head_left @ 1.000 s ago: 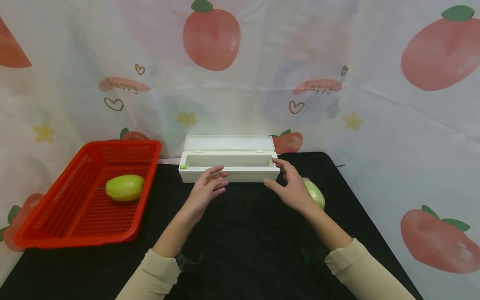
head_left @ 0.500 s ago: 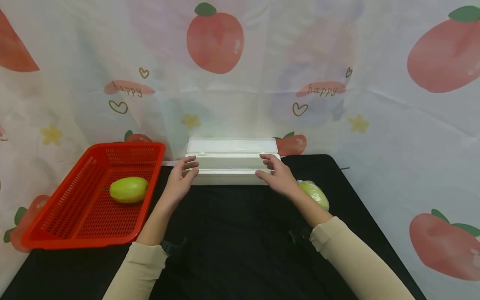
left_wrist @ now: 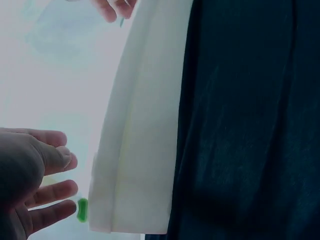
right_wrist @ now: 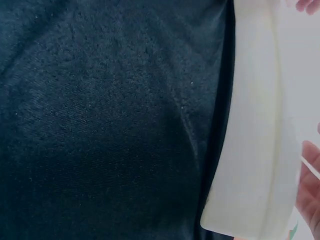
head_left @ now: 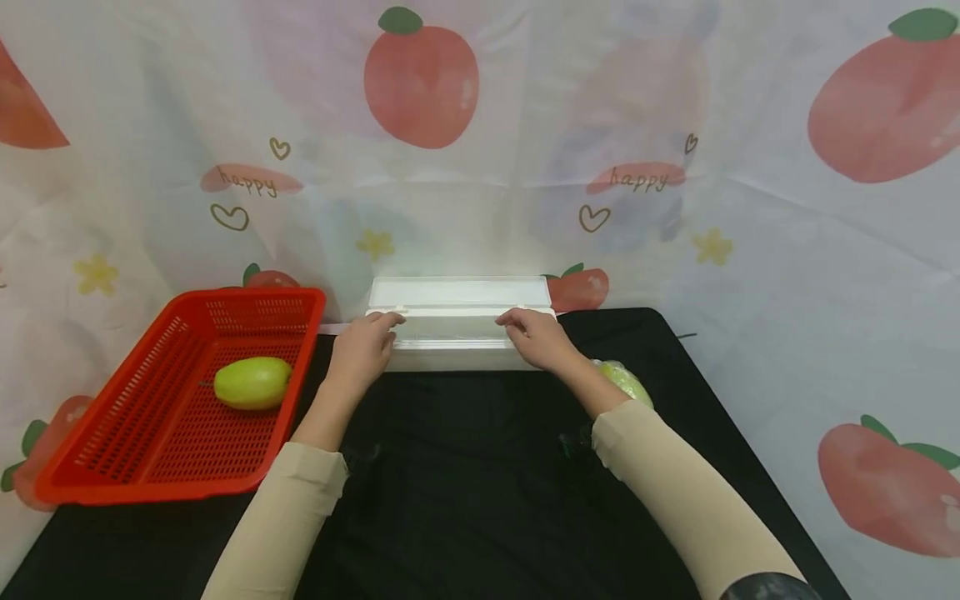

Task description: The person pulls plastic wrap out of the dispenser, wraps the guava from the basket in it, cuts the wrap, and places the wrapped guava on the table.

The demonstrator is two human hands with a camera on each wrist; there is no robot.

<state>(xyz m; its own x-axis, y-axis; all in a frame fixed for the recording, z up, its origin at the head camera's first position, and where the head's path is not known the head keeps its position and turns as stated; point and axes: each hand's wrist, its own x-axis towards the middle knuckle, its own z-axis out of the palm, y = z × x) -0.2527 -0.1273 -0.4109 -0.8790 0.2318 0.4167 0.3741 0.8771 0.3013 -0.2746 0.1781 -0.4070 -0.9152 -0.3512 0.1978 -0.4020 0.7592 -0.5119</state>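
A long white box [head_left: 457,359], which looks like a cling film dispenser, stands at the back of the table with its lid [head_left: 459,292] raised. My left hand [head_left: 362,346] is over its left end, fingers bent towards the trough. In the left wrist view those fingers are spread loosely, beside a small green slider [left_wrist: 82,210]. Over the right part of the trough is my right hand [head_left: 538,340], fingertips bent down. Its thumb is mostly hidden, and whether it pinches anything is unclear. Just behind the right forearm lies a green fruit in clear wrap [head_left: 626,383].
A red plastic basket [head_left: 56,479] stands at the left with a yellow-green fruit [head_left: 252,383] in it. Black cloth [head_left: 465,483] covers the table. A patterned curtain [head_left: 480,225] hangs close behind the box.
Both hands have come in over the box from in front of it. The left hand first went left to the box's end. The fingers of both hands have bent more.
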